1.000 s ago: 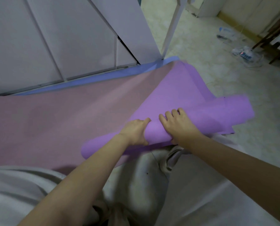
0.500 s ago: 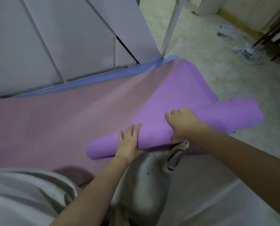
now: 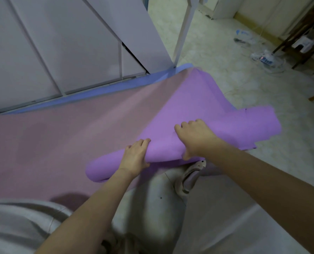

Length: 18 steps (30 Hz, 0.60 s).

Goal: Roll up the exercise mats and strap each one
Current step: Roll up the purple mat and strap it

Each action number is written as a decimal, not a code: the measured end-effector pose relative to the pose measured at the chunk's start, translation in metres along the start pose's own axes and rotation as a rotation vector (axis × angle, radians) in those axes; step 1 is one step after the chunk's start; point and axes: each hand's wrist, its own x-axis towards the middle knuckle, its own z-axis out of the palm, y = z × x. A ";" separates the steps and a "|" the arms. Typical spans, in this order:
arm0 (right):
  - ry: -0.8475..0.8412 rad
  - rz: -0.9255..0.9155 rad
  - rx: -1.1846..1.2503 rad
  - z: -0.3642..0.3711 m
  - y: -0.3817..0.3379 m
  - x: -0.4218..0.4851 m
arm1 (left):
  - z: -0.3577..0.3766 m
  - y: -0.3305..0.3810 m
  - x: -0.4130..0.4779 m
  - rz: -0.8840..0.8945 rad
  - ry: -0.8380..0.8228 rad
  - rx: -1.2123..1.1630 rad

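A purple exercise mat [image 3: 189,103] lies spread on the floor, its near end wound into a loose roll [image 3: 163,153] in front of my knees. My left hand [image 3: 134,158] lies on the left part of the roll with its fingers curled over the top. My right hand [image 3: 194,138] grips the roll's middle, fingers over the top and thumb underneath. The roll's right end [image 3: 257,125] sticks out loose and uneven. A blue mat [image 3: 126,85] shows as a strip under the purple mat's far edge.
White sliding door panels [image 3: 61,43] stand just beyond the mats on the left. A white post [image 3: 183,28] rises by the mat's far corner. Tiled floor [image 3: 235,70] opens to the right, with a power strip and cables [image 3: 266,59] and dark furniture legs [image 3: 299,43].
The roll has turned forward over the mat and grown thicker. My left hand, flat on the roll half a second ago, now curls over its top; my right hand has shifted forward.
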 end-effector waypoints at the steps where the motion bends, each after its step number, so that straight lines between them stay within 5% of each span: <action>1: 0.028 0.008 0.018 0.002 0.000 0.000 | -0.004 -0.004 0.001 0.011 0.035 0.014; 7: 0.192 0.130 0.257 0.013 -0.016 0.008 | -0.048 -0.046 0.020 0.181 0.378 0.247; 13: 0.320 0.175 0.454 0.031 -0.045 0.026 | -0.072 -0.072 0.009 0.188 0.450 0.398; 18: 0.226 0.088 0.525 0.044 -0.074 0.040 | -0.058 -0.094 -0.021 0.122 0.394 0.419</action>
